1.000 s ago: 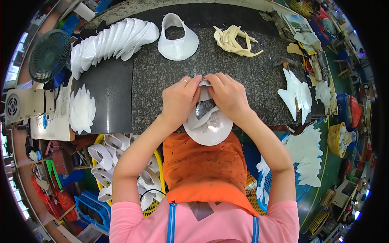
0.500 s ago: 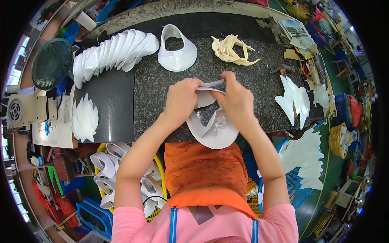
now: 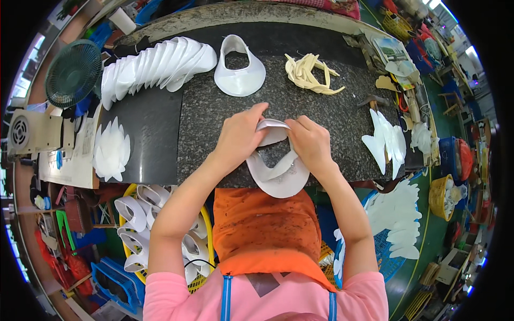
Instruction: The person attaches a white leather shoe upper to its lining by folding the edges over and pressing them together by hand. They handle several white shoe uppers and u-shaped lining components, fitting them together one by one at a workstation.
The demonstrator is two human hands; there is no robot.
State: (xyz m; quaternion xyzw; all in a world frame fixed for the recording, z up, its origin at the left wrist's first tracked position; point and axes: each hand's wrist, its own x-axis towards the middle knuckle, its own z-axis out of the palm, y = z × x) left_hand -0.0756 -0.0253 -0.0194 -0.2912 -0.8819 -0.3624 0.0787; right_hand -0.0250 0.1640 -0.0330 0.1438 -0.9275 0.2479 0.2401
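A white shoe upper (image 3: 286, 185), shaped like a closed ring, lies at the bench's near edge with its broad rounded end toward me. My left hand (image 3: 239, 134) pinches the left side of its narrow far band, fingers closed. On the right side of that same band, my right hand (image 3: 311, 143) is closed too, its thumb and fingers at the rim. The upper's pale lining shows through the opening between my hands. Beyond them stands another white shoe upper (image 3: 241, 82), touched by neither hand.
A nested row of white uppers (image 3: 155, 67) lies far left. Cream strips (image 3: 309, 77) sit far right. White pointed pieces (image 3: 111, 151) lie left, with similar white pieces (image 3: 386, 140) by a hammer (image 3: 373, 101) at right. A yellow basket (image 3: 210, 214) of uppers stands below the bench.
My right hand has come down and turned, its raised finger now folded onto the rim. The loose pale strip that stretched between my hands no longer shows. My left hand keeps its hold.
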